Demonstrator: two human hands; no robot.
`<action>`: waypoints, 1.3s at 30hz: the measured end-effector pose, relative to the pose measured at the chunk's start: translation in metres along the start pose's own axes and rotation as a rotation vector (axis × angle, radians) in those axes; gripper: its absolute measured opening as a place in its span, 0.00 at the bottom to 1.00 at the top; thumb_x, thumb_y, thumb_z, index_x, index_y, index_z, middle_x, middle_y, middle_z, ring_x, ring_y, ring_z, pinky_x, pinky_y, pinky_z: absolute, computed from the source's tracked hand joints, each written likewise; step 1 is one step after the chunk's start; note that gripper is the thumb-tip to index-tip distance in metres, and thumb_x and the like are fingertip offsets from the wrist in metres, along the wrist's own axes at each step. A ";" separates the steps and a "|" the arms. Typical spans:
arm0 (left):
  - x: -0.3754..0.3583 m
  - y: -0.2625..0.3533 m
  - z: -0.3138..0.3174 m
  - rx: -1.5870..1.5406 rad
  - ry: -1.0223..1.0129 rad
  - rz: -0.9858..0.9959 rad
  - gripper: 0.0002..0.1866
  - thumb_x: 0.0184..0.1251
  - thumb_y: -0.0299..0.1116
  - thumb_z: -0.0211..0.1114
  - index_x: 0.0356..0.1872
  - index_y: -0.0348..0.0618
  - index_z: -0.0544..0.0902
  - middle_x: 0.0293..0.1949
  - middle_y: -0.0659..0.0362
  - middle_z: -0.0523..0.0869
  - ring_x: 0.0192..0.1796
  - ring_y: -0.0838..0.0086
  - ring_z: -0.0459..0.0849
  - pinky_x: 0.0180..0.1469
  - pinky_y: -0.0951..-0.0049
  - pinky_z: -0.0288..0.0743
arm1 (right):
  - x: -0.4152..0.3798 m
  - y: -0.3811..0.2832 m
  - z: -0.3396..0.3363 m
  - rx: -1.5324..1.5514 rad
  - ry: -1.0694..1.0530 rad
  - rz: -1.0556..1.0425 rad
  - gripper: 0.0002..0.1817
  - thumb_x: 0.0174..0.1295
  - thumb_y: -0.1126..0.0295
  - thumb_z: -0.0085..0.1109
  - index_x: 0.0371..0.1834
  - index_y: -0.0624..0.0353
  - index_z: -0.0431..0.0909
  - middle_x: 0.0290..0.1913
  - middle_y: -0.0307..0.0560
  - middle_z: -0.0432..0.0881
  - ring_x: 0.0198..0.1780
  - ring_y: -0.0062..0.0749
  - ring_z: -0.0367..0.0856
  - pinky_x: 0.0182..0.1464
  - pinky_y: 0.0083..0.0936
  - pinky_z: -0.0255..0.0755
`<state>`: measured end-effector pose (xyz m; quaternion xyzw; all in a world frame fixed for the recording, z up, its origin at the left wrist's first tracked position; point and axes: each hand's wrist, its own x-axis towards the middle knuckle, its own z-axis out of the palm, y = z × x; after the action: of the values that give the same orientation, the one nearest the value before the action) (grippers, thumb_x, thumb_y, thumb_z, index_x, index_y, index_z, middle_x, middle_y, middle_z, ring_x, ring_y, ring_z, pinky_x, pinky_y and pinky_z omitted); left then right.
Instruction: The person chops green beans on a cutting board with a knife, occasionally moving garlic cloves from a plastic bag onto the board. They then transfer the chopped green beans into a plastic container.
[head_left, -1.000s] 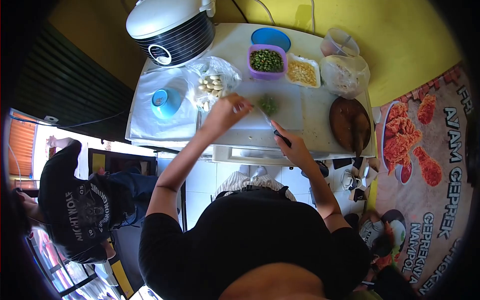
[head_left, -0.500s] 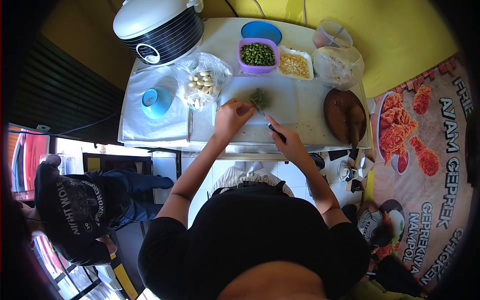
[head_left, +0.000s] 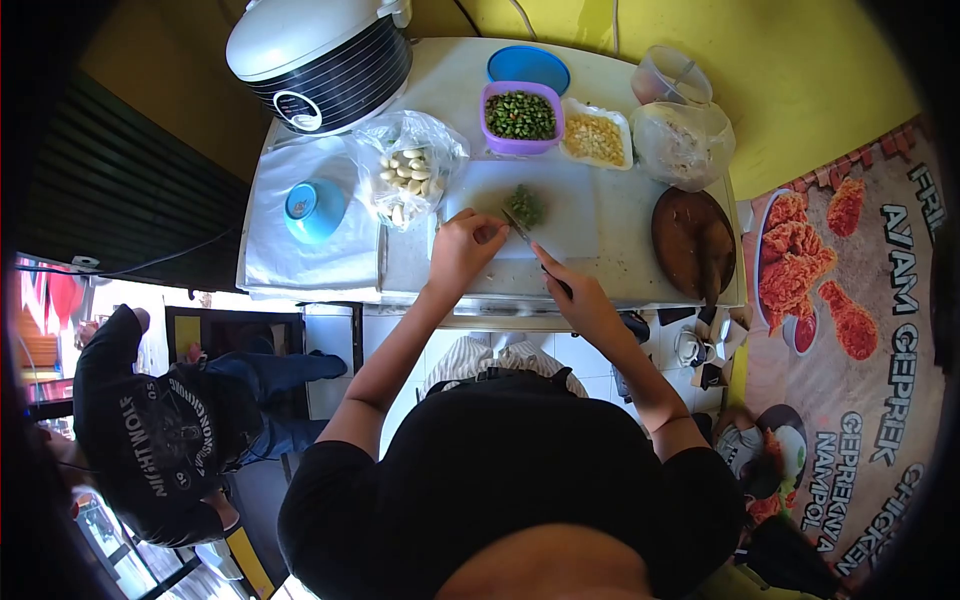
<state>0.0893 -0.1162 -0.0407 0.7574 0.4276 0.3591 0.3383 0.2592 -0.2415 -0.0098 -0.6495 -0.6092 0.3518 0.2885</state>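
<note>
My right hand (head_left: 577,295) is closed around the black handle of a small knife (head_left: 518,229), whose blade slants up and left over a pale cutting board (head_left: 572,205). Close to the blade's tip, my left hand (head_left: 466,254) is held in a pinch at the board's near left part. Whatever lies between its fingertips is too small to make out. A small heap of chopped green pieces (head_left: 523,206) rests on the board just beyond the blade. Behind the board stands a purple tub (head_left: 522,147) filled with cut green pieces, beside a white tray (head_left: 626,160) of pale chopped bits.
A plastic bag of garlic cloves (head_left: 408,172), an upturned blue bowl (head_left: 315,210) and a rice cooker (head_left: 325,70) occupy the left side. A stone mortar with pestle (head_left: 690,240), a tied plastic bag (head_left: 685,145) and a blue lid (head_left: 530,70) are also on the table. Another person (head_left: 165,420) is at left.
The view has shifted slightly. My hands stay close together at the board, with the knife tip still beside my left fingertips. The person at left has moved an arm.
</note>
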 end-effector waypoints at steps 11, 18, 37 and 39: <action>0.005 0.002 -0.006 -0.025 -0.046 -0.051 0.09 0.54 0.31 0.72 0.32 0.36 0.87 0.26 0.54 0.82 0.25 0.73 0.81 0.31 0.74 0.76 | 0.013 0.012 0.009 -0.034 0.011 -0.068 0.28 0.68 0.72 0.49 0.72 0.40 0.62 0.20 0.59 0.69 0.19 0.46 0.70 0.30 0.33 0.69; 0.011 -0.003 -0.007 -0.022 -0.091 -0.001 0.09 0.51 0.32 0.72 0.31 0.36 0.87 0.27 0.52 0.83 0.28 0.69 0.83 0.35 0.71 0.77 | 0.007 0.012 0.009 -0.071 -0.001 -0.097 0.30 0.69 0.71 0.47 0.74 0.38 0.57 0.21 0.62 0.73 0.22 0.55 0.76 0.31 0.41 0.70; 0.003 0.003 -0.008 0.044 -0.096 -0.086 0.10 0.53 0.34 0.71 0.32 0.39 0.88 0.28 0.55 0.82 0.29 0.70 0.82 0.34 0.71 0.75 | 0.013 0.012 0.025 -0.156 0.062 -0.132 0.33 0.67 0.72 0.48 0.76 0.42 0.52 0.20 0.63 0.74 0.22 0.57 0.76 0.30 0.46 0.69; 0.002 0.007 -0.007 0.054 -0.092 -0.086 0.10 0.53 0.36 0.71 0.32 0.41 0.88 0.28 0.55 0.82 0.29 0.69 0.82 0.34 0.70 0.75 | 0.018 0.009 0.023 -0.152 0.020 -0.094 0.33 0.67 0.72 0.48 0.76 0.41 0.51 0.21 0.63 0.75 0.23 0.57 0.77 0.31 0.46 0.69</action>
<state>0.0871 -0.1161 -0.0307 0.7629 0.4534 0.2974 0.3520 0.2462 -0.2260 -0.0327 -0.6439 -0.6610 0.2840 0.2605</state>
